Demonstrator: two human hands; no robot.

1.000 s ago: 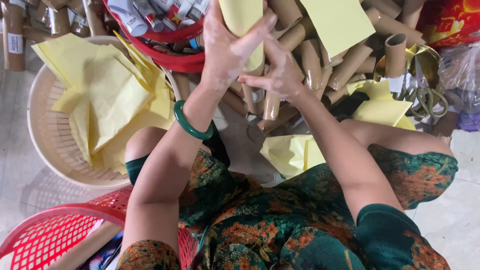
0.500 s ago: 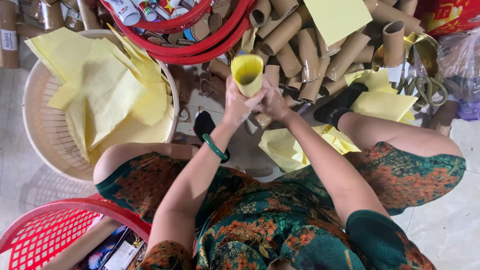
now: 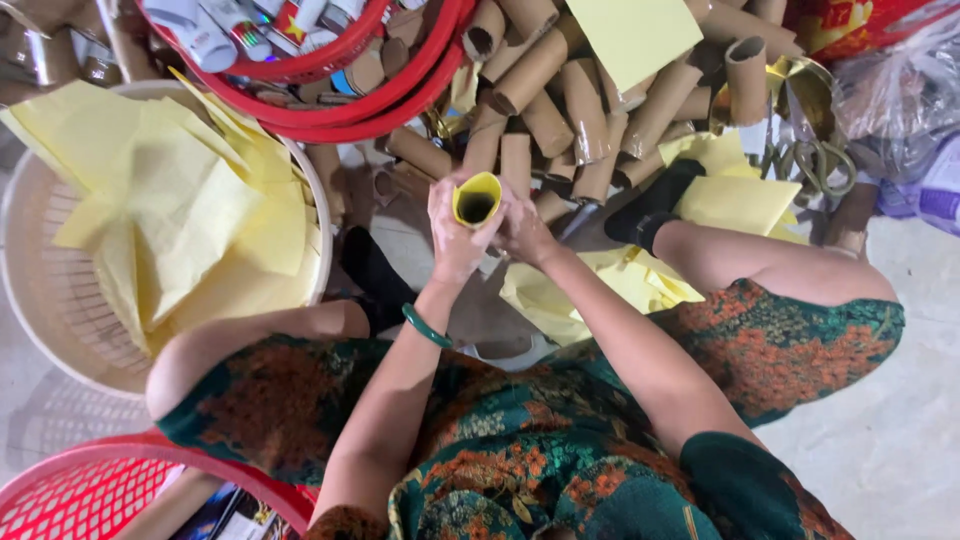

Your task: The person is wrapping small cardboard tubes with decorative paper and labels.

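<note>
Head view: both hands meet above the lap around 1 yellow-wrapped tube (image 3: 477, 199), its open end facing up. The left hand (image 3: 455, 235) curls its fingers closed around the tube's left side; the right hand (image 3: 522, 228) presses closed against its right side. A green bangle (image 3: 426, 327) sits on the left wrist. Beyond the hands lies a pile of bare cardboard tubes (image 3: 570, 90). A pale basket (image 3: 40, 290) at left holds yellow paper sheets (image 3: 180, 210).

Yellow paper-wrapped tube (image 3: 477, 198); brown cardboard tubes (image 3: 560, 90); red basket rim (image 3: 330, 110); green bangle (image 3: 425, 327).
</note>
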